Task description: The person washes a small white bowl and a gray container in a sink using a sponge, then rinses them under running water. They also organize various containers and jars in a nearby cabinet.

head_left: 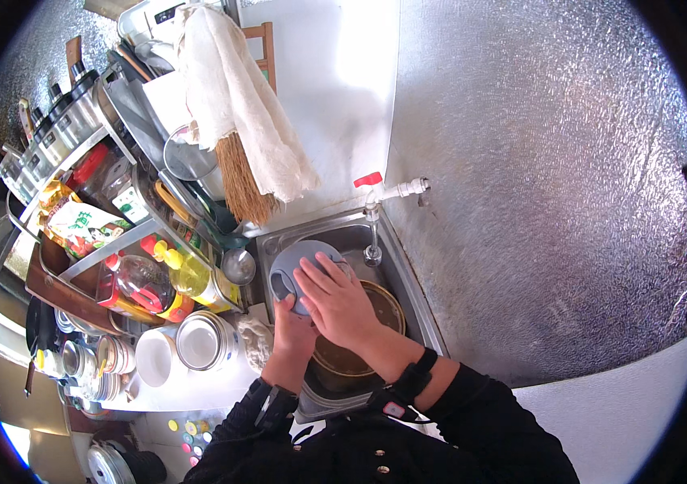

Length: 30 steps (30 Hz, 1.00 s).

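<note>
A round grey lid or shallow dish (304, 251) with a ring-shaped part on its left side is held over a stainless steel sink (419, 302). My left hand (293, 330) grips its near edge, the thumb by the ring. My right hand (337, 296) lies flat over its face, the fingers fairly straight. Below my hands, inside the sink, stands a round basin (388, 308) with brownish water, partly hidden by my right forearm. A white plastic tap (372, 196) with a red handle is on the wall behind the sink, its metal spout pointing down.
To the left, a metal rack (107, 248) holds oil bottles (192, 275), jars and bags. White bowls (198, 342) and a crumpled cloth (254, 342) lie on the counter beside the sink. A whisk broom (246, 181) and a cream cloth (240, 103) hang above. Foil covers the right wall.
</note>
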{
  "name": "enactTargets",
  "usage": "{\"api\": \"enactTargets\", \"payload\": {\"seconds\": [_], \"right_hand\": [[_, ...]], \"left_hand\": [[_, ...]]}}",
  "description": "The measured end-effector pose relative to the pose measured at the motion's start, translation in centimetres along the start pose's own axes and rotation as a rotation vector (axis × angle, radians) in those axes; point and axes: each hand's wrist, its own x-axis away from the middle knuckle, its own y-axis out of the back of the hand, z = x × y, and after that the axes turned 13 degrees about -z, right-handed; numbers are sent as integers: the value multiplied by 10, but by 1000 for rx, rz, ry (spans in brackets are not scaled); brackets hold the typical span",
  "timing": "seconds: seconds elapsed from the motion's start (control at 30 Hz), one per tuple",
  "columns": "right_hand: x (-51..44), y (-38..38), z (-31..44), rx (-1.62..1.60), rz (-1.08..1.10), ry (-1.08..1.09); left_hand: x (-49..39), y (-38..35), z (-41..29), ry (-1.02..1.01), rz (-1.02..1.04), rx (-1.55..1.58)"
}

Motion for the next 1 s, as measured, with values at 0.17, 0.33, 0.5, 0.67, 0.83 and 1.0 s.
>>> {"api": "enactTargets", "payload": {"seconds": [0.17,0.33,0.5,0.67,0.83,1.0], "right_hand": [[-12,-1,-37,-354,24,-532],[-15,5,-67,-862,130,-1103],[-19,30,-74,-1172,-227,-1752],[-15,32,-38,-1348,-5,-1243],[-4,26,-27,-512,173,-323],[8,28,-38,-556,283,-373]], "left_hand": [[12,5,-4,87,50,-155],[29,-2,-9,243,195,-104],[35,-3,-14,239,165,-129],[30,3,-13,213,102,-183],[30,8,-9,179,81,-215],[29,12,-7,132,106,-262]]}}
